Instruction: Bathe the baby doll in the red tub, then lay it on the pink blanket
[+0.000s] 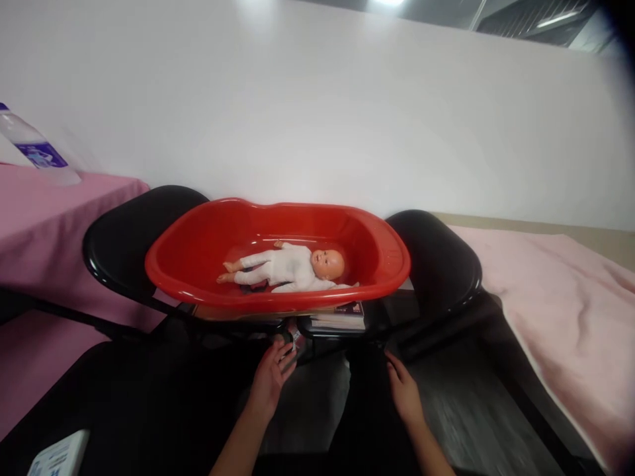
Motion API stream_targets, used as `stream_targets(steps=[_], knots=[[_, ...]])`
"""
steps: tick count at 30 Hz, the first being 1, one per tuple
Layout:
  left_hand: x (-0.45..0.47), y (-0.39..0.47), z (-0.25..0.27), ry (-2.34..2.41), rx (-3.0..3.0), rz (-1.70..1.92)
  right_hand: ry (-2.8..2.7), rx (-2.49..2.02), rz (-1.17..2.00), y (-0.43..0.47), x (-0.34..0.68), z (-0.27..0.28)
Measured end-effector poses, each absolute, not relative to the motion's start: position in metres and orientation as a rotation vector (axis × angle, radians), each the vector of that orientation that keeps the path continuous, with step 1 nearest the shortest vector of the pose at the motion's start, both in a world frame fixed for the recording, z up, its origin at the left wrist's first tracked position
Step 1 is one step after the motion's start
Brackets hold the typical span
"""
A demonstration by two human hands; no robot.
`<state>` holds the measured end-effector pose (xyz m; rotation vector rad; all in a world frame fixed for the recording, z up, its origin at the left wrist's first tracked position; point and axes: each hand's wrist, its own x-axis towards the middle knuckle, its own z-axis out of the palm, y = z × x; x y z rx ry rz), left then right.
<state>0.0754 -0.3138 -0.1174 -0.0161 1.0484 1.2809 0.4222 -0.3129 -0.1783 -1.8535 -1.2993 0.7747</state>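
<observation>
1. Red plastic baby tub [208, 244] sits across two black folding chairs, one on the left [119, 244] and one on the right [436, 264], right up near a plain white wall [317, 119].
2. Inside the tub there's a baby doll [290, 266] in a white onesie, lying on its back with the head toward the right end and the feet pointing left. Something dark is tucked under its legs, can't make out what.
3. Left hand [272, 375] is down low in front of the tub, under its front rim. Fingers are loosely curled and touching a small dark object [292, 338] with a bit of white and red on it. Honestly can't tell if the hand has actually grabbed it or is only resting on it.
4. Right hand [404, 391] is off to the right, also below the tub, fingers relaxed and mostly straight, holding nothing, apart from the tub and chairs.
5. A stack of books [340, 316] sits under the tub's right half, just beside that small dark thing.
6. Far left: a pink tabletop cloth [44, 225] with a clear water bottle [34, 152], blue label, leaning at the frame edge.
7. Right side has a pink blanket [560, 304] spread over a surface.
8. Bottom left corner, a white pack [59, 456] of something, print too blurry to read.
</observation>
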Motion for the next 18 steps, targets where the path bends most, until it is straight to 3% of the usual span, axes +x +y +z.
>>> stream_targets(steps=[10,15,18], knots=[[0.062,-0.335,-0.123,1.322,-0.014,1.411,-1.373,-1.9,0.706,-0.318,0.419,-0.176],[0.07,-0.316,-0.026,1.419,0.754,1.651,-1.616,-1.902,0.488,-0.317,0.403,-0.166],[0.075,-0.261,0.038,1.42,1.37,1.493,-1.924,-1.847,0.36,-0.313,0.381,-0.15]])
